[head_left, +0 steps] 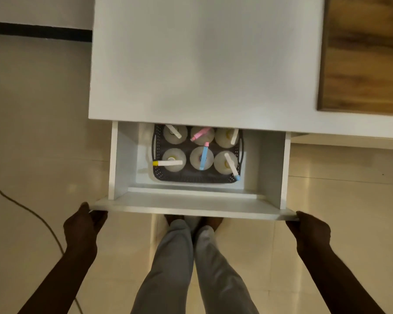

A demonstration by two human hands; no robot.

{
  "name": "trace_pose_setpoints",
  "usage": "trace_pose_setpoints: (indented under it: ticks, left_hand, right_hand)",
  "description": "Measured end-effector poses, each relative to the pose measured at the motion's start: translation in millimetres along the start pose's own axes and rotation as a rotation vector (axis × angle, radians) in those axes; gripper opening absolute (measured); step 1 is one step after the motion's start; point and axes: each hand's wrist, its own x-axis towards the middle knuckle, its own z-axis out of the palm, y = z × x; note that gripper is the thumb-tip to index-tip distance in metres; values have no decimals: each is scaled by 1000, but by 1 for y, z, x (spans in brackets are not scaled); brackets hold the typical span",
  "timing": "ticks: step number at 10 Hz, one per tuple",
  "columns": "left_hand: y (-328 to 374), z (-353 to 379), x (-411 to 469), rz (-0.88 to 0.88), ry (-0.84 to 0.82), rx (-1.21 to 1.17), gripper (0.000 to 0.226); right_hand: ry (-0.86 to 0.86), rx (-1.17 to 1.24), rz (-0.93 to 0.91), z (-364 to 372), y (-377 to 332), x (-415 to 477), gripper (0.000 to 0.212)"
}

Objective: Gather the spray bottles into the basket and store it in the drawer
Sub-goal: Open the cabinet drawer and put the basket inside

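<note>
A dark perforated basket (195,177) stands inside the open white drawer (195,208). Several white spray bottles stand upright in it in two rows, among them one with a yellow-tipped nozzle (168,163), one with a blue nozzle (204,157) and one with a pink nozzle (200,133). The back row sits partly under the cabinet top. My left hand (84,225) grips the left end of the drawer front. My right hand (309,232) grips its right end.
The white cabinet top (204,64) overhangs the drawer's back. A wooden panel (363,53) lies at the upper right. A cable (32,211) runs across the tiled floor on the left. My legs and feet (191,257) stand just below the drawer front.
</note>
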Motion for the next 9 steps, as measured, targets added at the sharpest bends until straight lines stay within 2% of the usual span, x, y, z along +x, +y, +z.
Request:
trace_pose_setpoints:
  ticks: [2, 3, 4, 6, 7, 8, 9]
  left_hand:
    - [24, 38, 9, 57, -46, -12, 29]
    - [36, 55, 14, 81, -67, -15, 33]
    - [48, 68, 18, 88, -104, -27, 37]
    - [73, 96, 24, 85, -144, 27, 44]
    - [85, 110, 25, 84, -188, -1, 46]
    - [95, 121, 27, 53, -288, -76, 53]
    - [102, 130, 27, 14, -364, -177, 65]
  right_hand:
    - [-91, 87, -57, 25, -33, 0, 36]
    - [-26, 201, -21, 44, -53, -9, 22]
    - [-44, 214, -11, 56, -71, -12, 13]
    - [-176, 308, -29, 78, -98, -12, 11]
    - [-259, 384, -42, 88, -110, -10, 24]
    - [-315, 404, -56, 100, -121, -10, 51]
    - [-339, 402, -59, 111, -131, -11, 58]
